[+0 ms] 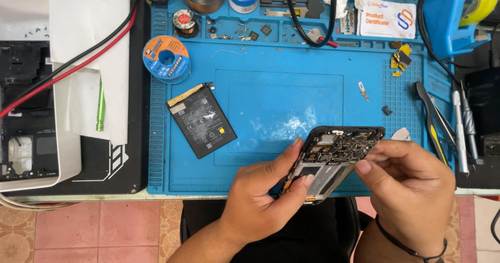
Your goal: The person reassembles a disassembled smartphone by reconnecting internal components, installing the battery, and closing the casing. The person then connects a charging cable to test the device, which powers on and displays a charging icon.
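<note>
The work mat (281,101) is bright blue, with a whitish scuffed smear near its middle and a ribbed grid pattern along its right edge. On its left half lies a black battery (201,121) with a tan strip along its top edge and a small yellow dot near its lower corner. Above the battery sits a solder spool (166,59), blue with an orange label band. Off the mat's left edge, red and black cables (78,60) cross white paper (88,34), beside a green pen-like tool (100,109). At the mat's lower edge, the opened phone (333,161) is black-framed, with dark circuitry flecked silver and copper. The floor tiles (94,232) below the mat are pinkish, mottled.
</note>
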Tool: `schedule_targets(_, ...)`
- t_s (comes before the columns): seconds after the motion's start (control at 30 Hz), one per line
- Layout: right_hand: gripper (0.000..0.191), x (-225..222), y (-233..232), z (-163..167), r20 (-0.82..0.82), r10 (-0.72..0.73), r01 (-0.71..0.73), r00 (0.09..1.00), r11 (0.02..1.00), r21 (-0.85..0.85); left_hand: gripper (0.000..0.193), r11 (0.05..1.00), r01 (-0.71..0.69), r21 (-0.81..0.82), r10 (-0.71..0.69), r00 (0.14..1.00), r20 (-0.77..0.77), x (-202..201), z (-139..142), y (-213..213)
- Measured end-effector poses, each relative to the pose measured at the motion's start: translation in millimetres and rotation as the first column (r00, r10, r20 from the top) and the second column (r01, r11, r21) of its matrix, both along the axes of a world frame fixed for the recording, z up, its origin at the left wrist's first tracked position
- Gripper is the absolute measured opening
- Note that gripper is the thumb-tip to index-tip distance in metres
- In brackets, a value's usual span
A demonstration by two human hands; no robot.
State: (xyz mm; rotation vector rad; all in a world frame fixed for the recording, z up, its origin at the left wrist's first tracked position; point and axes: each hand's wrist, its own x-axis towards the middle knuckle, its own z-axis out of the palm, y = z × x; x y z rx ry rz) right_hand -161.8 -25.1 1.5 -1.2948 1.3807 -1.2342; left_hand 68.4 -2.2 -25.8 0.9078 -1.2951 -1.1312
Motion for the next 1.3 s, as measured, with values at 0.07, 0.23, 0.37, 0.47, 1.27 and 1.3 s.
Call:
schedule_targets(0.07,0.023,0.5,-0.7,-0.3,0.007,0.009,-0.009,1.0,1.0,-0.015,0.062,1.0,0.003,-0.007,-0.003,1.0,-0.006,0.3,-0.2,0.1)
schedule_targets(0.23,0.027,0.8,-3.4,-0.9,0.044,0.017,-0.017,0.999,1.0,-0.001,0.062,1.0,0.005,0.011,-0.005,1.0,0.021,1.0,-2.4,-1.3)
schedule_targets(0.37,0.025,-0.4,-4.6,1.2,0.048,0.039,-0.039,0.998,0.999,0.011,0.062,1.0,0.01,0.027,-0.01,1.0,0.014,1.0,-3.0,-0.8)
schedule_targets(0.47,0.023,-1.5,-4.8,4.1,0.004,0.038,-0.038,0.999,0.999,0.033,0.061,1.0,0.006,0.016,-0.006,1.0,-0.016,0.2,-1.8,-0.6)
schedule_targets(1.27,0.033,-3.6,-12.7,-2.0,0.427,0.174,-0.209,0.887,0.977,0.037,0.066,0.974,0.126,0.187,-0.073,0.961,-0.266,-3.0,3.4,-2.0)
schedule_targets(1.3,0.037,-2.0,-14.2,-1.4,0.485,0.202,-0.246,0.851,0.969,0.028,0.068,0.969,0.146,0.199,-0.08,0.949,-0.304,-3.1,3.6,-2.5)
